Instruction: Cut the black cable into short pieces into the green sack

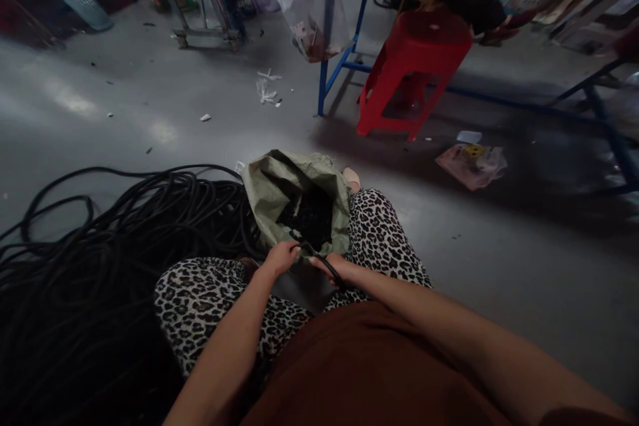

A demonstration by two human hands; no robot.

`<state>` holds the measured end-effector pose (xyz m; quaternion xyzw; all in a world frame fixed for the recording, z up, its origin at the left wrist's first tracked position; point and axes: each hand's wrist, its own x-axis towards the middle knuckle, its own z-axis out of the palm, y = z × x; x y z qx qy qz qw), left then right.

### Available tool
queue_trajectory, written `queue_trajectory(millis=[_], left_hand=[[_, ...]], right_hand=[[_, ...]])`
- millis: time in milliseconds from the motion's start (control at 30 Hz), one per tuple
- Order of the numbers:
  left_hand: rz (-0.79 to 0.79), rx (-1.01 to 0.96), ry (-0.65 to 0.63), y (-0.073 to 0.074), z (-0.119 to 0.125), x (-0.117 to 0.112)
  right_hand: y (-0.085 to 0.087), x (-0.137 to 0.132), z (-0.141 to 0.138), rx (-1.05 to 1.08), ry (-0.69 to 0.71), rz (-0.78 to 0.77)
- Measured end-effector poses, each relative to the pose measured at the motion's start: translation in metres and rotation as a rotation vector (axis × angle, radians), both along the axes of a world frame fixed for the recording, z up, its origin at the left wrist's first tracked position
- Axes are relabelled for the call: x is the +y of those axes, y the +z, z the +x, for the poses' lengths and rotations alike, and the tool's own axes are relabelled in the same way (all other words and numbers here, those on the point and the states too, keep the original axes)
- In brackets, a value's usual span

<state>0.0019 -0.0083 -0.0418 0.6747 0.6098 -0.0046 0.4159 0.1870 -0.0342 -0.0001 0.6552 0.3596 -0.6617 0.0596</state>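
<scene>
My left hand [282,257] is closed at the near rim of an open olive-green sack [262,203], pinching what looks like the end of a black cord [306,246]. Just to the right, my right hand [329,266] is wrapped round black-handled scissors [337,277]; their blades are small and hard to make out by the left fingertips. Inside the sack lie many small black pieces [317,213]. The sack stands on the floor between my knees. On the left, a large heap of black cord [164,213] lies in loose loops, reaching the sack's side.
A red plastic stool [429,46] stands beyond the sack, beside a blue metal frame [323,86] with a clear plastic bag [314,6] hanging from it. A pink bag [472,166] and white scraps [267,90] lie on the floor. Another person sits at the upper right.
</scene>
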Motion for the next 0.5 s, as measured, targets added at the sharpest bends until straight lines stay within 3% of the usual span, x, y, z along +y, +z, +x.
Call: queue_trajectory(millis=[267,500], left_hand=[[0.077,-0.059,0.151,-0.001,-0.002,0.002],[0.182,-0.131,0.185,-0.005,0.0,0.001]], right_hand=[[-0.01,0.001,-0.001,0.077,-0.09,-0.046],[-0.016,-0.001,-0.004,0.144,0.003,-0.009]])
